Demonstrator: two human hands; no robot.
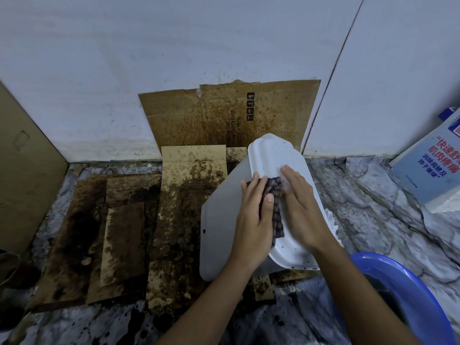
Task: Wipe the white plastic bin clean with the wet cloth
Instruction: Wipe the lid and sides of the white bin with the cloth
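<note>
The white plastic bin (219, 220) lies tipped on its side on the stained cardboard, its bottom panel (271, 155) turned up toward me, with small dark specks near its lower edge. A dark checked wet cloth (276, 197) lies on that panel. My left hand (254, 215) grips the cloth's left side, thumb on top of it. My right hand (298, 207) rests flat on the bin beside the cloth, its straight fingers touching the cloth's right edge.
Dirty, dark-stained cardboard sheets (139, 227) cover the marble floor and lean on the white wall (174, 58). A blue basin (408, 295) stands at lower right. A printed box (433, 165) sits at right, and a brown carton (22, 170) at left.
</note>
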